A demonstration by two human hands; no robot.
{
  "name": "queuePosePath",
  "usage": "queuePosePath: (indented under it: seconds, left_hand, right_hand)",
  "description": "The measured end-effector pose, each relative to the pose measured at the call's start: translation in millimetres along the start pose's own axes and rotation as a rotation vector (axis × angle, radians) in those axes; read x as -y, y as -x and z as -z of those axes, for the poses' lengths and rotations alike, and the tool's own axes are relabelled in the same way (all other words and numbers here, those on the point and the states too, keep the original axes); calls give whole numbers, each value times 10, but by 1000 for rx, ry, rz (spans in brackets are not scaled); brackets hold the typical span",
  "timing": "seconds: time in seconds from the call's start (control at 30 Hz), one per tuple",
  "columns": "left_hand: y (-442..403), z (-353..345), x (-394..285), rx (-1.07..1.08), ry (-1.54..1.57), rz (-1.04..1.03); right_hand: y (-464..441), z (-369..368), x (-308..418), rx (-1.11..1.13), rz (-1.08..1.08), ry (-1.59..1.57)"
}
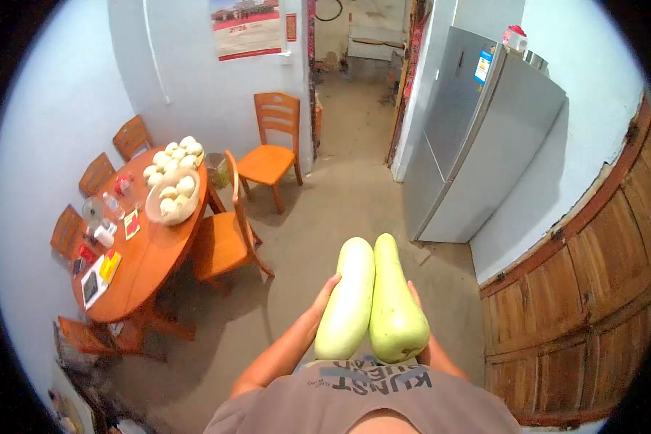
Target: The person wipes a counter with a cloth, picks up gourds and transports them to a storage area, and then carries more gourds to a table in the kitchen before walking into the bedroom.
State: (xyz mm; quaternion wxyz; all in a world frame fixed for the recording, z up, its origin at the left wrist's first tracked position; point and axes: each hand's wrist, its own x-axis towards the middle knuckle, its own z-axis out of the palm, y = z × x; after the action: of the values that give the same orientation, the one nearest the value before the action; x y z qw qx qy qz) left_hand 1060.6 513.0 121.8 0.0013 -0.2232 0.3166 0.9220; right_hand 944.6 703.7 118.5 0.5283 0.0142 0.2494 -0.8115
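Two long pale-green gourds are held side by side against the front of a brown shirt. My left hand wraps round the outer side of the left gourd, which is evenly thick and paler. On the other side, my right hand presses against the right gourd, a bottle-shaped one with a narrow top and a wide base. Most of the fingers of both hands are hidden behind the gourds. The gourds touch along their length.
At left stands an oval wooden table bearing a bowl of pale round produce, with more piled behind it. Wooden chairs surround it. A grey fridge stands at right near a doorway, with a wooden door nearer me.
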Motion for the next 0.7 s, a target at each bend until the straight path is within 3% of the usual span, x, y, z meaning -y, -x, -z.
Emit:
queuePosePath:
  seconds: [0.17,0.4,0.57,0.7]
  left_hand:
    - [-1253,-162,-799,4,-51,44]
    - [-3282,-368,-1901,8,-126,75]
    - [-4368,-546,-2719,-107,-102,129]
    - [-5147,-447,-3343,-137,-5,41]
  right_hand:
    - [-1082,-32,720,-164,107,-31]
    - [-2958,281,2196,-74,121,-33]
    - [-4030,9,3094,-49,-40,-81]
    - [-5152,6,3621,-38,-114,-106]
